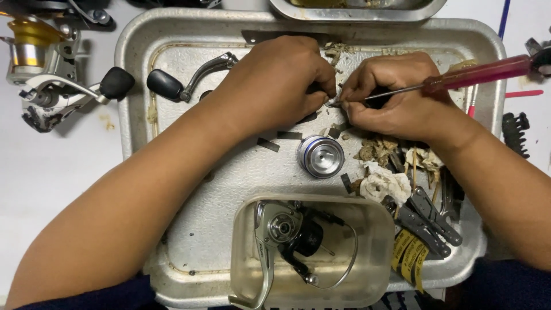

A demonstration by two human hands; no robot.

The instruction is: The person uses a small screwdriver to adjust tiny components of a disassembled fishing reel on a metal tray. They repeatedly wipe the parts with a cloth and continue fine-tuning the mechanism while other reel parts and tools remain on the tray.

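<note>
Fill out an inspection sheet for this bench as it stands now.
Surface: dented metal tray on a white table.
Job's things: a small part, mostly hidden, pinched between both hands; red-handled screwdriver with its tip at the part.
Clutter: crank handle, silver spool, clear tub holding a reel body, grey pliers, dirty wipes.
Grippers: left hand pinches the part; right hand holds the screwdriver.
Cables: nothing seen.
Surroundings: another fishing reel at left, second tray above.
</note>
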